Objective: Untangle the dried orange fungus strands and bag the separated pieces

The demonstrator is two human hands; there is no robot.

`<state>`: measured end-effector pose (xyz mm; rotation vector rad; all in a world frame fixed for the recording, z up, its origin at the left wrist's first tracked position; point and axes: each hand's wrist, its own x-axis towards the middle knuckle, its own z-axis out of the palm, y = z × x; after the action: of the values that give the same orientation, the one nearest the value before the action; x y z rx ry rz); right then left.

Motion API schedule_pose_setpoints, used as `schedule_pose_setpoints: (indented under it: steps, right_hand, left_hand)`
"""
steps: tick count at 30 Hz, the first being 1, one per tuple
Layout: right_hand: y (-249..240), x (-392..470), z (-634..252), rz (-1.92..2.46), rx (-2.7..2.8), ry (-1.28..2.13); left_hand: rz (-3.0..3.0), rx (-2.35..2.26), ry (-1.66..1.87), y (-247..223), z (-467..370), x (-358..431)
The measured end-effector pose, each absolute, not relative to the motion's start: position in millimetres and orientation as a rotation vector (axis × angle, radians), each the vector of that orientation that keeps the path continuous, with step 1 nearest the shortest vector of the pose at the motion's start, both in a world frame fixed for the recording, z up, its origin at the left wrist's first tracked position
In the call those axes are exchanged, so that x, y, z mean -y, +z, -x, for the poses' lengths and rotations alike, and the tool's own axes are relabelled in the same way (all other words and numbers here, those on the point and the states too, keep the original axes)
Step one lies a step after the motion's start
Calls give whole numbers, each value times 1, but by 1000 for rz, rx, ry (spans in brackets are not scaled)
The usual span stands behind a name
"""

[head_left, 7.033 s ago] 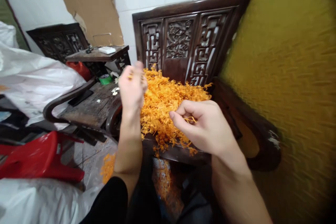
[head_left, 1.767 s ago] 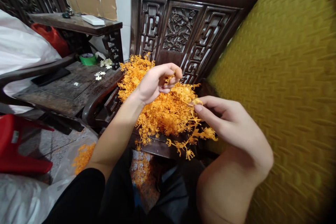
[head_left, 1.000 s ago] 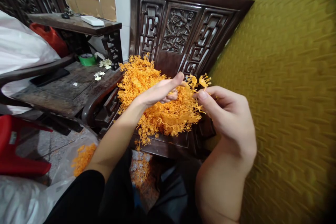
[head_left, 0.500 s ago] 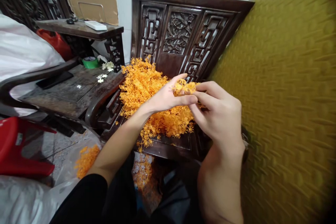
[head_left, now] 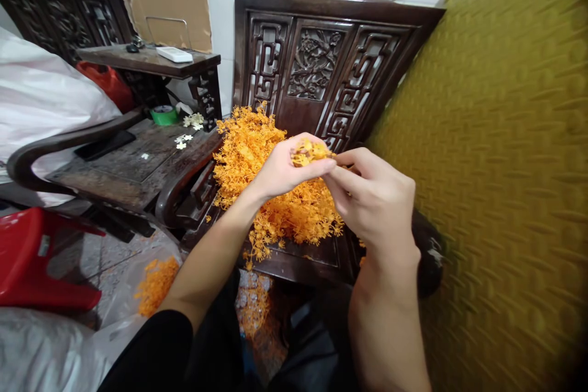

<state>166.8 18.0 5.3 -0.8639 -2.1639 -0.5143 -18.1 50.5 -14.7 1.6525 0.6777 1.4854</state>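
Note:
My left hand [head_left: 291, 165] is closed around a small bunch of yellow-orange artificial flower pieces [head_left: 309, 152], which show between its thumb and curled fingers. My right hand [head_left: 374, 190] meets it at the fingertips, its thumb and fingers pinched together at the right end of the bunch. What exactly the right fingertips grip is partly hidden. Behind and below both hands, a large heap of orange artificial flower pieces [head_left: 248, 153] covers much of the seat of a dark carved wooden chair [head_left: 294, 269].
At right stands a tall, textured yellow-gold sheet [head_left: 496, 165]. On the left are a second wooden chair [head_left: 110, 171] with green tape [head_left: 164, 115] and white flower pieces, a red plastic stool [head_left: 46, 263], and a clear bag [head_left: 122, 294] holding orange pieces.
My left fingers have curled in from a more open palm and now wrap the flower pieces. My right hand has shifted slightly left and down. The whole view has moved a little.

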Motion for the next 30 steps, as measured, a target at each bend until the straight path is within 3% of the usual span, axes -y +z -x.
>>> schedule_pose_setpoints:
  steps: [15,30]
  right_hand:
    - [-1,-22,-155,932,2248,-256]
    - [-20,-44,-146,1154,2359,-363]
  left_hand:
    - [-1780,-827,1462,-23,14,-55]
    - [-1779,-1158,1543,-69,12,-94]
